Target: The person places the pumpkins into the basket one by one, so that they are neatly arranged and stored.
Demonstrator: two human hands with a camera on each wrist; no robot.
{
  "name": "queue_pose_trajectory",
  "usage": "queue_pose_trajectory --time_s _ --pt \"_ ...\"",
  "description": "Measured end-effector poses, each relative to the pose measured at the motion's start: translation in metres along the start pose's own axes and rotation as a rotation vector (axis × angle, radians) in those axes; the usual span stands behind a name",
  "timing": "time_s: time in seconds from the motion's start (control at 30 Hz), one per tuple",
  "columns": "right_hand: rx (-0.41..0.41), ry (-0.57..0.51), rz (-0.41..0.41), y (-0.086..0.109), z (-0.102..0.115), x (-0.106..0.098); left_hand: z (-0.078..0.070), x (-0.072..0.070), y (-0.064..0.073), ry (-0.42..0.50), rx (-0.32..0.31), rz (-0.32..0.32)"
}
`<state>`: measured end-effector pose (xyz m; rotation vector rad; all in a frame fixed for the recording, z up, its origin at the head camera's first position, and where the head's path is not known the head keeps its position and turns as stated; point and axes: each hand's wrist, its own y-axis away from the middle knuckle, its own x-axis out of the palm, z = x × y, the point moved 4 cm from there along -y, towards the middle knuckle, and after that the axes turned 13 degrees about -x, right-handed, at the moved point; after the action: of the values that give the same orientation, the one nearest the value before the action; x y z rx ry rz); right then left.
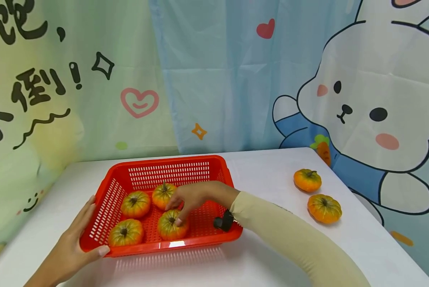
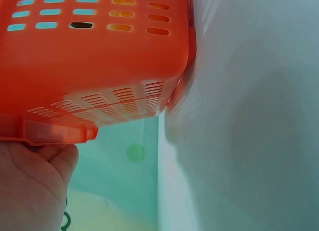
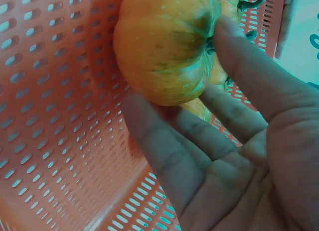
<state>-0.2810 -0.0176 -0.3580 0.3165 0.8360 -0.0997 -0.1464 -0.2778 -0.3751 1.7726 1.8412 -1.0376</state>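
Note:
A red plastic basket (image 1: 207,240) with slotted walls stands on the white table. My left hand (image 1: 69,243) holds its left front corner, thumb on the front rim and fingers along the left side. In the left wrist view, the fingers lie under the basket's rim (image 2: 60,132). Inside the basket, my right hand (image 1: 193,196) pinches the front right small pumpkin (image 1: 167,228) between thumb and fingers. The right wrist view shows the thumb near the stem of that orange pumpkin (image 3: 159,52). Other small pumpkins (image 1: 135,204) lie to its left and behind it.
Two more small pumpkins (image 1: 307,180) (image 1: 324,209) lie on the right side of the white table (image 1: 264,175). Behind the table hangs a printed curtain (image 1: 214,79) with a cartoon rabbit. A black wrist camera (image 1: 223,221) hangs by the basket's right wall.

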Motion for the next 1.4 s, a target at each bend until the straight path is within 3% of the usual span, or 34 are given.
queue_pose_trajectory --time_s 0.5,0.9,1.1,1.4 --pt "-0.059 -0.057 0.034 0.0 0.004 0.002 0.002 -0.001 -0.002 -0.015 -0.016 0.008" --pt "-0.07 -0.073 -0.03 0.005 0.009 -0.007 0.003 -0.001 -0.002 -0.008 -0.009 0.006" --pt "-0.078 -0.176 -0.093 0.016 0.011 -0.02 0.002 0.0 -0.002 -0.019 -0.005 0.0" --pt "-0.077 -0.14 -0.168 0.039 0.014 -0.037 0.001 -0.001 -0.001 0.005 0.017 -0.006"
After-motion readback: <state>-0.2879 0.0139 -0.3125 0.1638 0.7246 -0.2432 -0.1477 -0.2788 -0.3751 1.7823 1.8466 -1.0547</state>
